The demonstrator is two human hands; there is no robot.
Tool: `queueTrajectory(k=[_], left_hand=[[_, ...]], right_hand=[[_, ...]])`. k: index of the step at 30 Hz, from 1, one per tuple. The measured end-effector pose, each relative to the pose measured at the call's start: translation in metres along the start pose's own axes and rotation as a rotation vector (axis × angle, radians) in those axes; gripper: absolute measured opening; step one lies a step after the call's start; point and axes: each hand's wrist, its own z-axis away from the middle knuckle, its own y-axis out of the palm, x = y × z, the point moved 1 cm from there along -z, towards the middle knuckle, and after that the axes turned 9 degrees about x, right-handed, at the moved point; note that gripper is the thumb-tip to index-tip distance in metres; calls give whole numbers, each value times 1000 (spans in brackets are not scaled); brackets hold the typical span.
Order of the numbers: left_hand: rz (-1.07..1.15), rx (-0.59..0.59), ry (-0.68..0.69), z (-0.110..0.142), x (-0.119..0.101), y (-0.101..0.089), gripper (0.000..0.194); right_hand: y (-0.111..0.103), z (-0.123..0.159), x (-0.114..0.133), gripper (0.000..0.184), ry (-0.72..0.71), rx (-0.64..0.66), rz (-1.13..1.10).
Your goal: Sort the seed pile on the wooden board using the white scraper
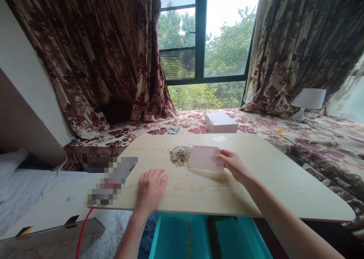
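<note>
A loose pile of small green, brown and pale grains (179, 156) lies on the light wooden tabletop (284, 187), with a few stray ones around it. My right hand (231, 163) pinches the right edge of a thin, translucent white sheet (205, 158) between thumb and fingers. The sheet's left edge meets the right side of the pile; it looks slightly tilted. On the near left of the pile, my left hand (151, 186) lies palm down on the tabletop, thumb apart from the fingers and nothing in it.
Below the table's near edge sits a teal bin (182, 236) with two compartments, some dark material in it. A blurred-out device (113, 183) with a red cable (83, 228) lies at the table's left. Behind are a white box (222, 122), a grey cloth (174, 129) and a lamp (309, 99).
</note>
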Motion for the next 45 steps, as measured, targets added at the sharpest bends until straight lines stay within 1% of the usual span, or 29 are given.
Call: queueTrajectory(k=[6,11,15,22,29,36,40,45], left_hand=[[1,11,-2,0,0,0,26],[0,3,-2,0,0,0,27],[1,4,-7,0,-1,1,26],[9,7,-20,1,-2,1,26],[9,8,-13,0,-1,1,26],[4,14,-22,0,-2,0,26],[0,8,-16,0,-1,0,27],[-9,-8,-6,0,1,2,26]], right_hand=[[-5,9,6,28,-3,-16,16],[-6,5,5,26,-16,-19,17],[-5,0,4,28,-32,-43,30],[-2,2,4,26,-8,-1,22],[2,-1,1,28,-26,-47,25],[7,2,5,26,-10,-11,-4],[5,5,6,26,-12,-5,0],[0,5,2,26,3,22,-2]])
